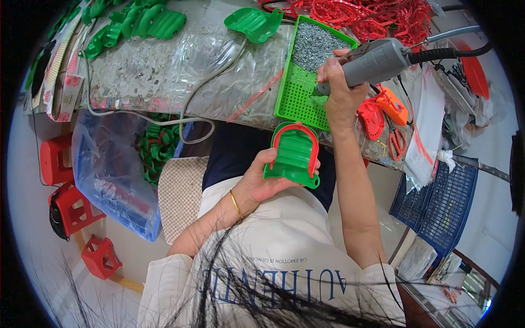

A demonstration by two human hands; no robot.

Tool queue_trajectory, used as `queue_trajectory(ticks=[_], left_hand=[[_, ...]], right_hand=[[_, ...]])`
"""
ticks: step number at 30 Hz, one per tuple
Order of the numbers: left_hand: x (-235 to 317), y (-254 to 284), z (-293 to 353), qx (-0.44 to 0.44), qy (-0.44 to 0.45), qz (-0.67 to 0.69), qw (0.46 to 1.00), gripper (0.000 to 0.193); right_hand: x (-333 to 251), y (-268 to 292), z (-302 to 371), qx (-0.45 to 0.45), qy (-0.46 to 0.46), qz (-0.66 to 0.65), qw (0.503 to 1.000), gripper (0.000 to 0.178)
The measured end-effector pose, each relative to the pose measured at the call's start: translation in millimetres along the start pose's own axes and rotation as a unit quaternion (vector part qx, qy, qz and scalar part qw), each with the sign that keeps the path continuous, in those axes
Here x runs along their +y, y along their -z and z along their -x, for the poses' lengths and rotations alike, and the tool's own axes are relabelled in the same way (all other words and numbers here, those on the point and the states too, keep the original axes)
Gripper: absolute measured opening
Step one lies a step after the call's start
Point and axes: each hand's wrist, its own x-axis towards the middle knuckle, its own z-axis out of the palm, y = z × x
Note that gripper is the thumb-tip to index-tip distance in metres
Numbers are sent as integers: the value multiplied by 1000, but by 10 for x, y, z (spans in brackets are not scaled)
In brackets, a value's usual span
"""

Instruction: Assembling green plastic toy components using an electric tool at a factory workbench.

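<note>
My left hand point(262, 177) holds a green ribbed plastic part point(294, 156) in front of my body, just below the table edge. A red U-shaped plastic piece point(314, 143) lies around the rim of that part. In my right hand point(345, 95) is a grey electric screwdriver point(377, 64), fingers wrapped round its body. The driver's tip points down and left over the perforated part of a green tray point(280, 104). Small silvery screws point(317, 46) are heaped at the tray's far end. Whether a screw sits on the tip is too small to tell.
A cable point(188, 104) crosses the plastic-covered table point(147, 76). Green parts point(150, 22) and red strips point(377, 19) lie at the back. To the right are scissors point(397, 145) and an orange tool point(392, 106). A lined blue bin point(115, 164) and red stools point(101, 257) stand left.
</note>
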Motion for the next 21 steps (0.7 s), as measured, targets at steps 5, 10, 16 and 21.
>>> queue_trajectory(ticks=[5, 10, 16, 21], left_hand=[[-14, 4, -20, -1, -1, -2, 1000, 74], [-29, -35, -18, 14, -29, 0, 999, 73], [-36, -30, -22, 14, -23, -7, 1000, 73], [-33, -43, -18, 21, -20, -27, 999, 74]], right_hand=[[-176, -17, -29, 4, 39, -31, 999, 20], [-615, -158, 93, -3, 20, -34, 999, 24], [-720, -218, 319, -46, 1, -41, 998, 23], [-683, -204, 371, -43, -14, -36, 998, 23]])
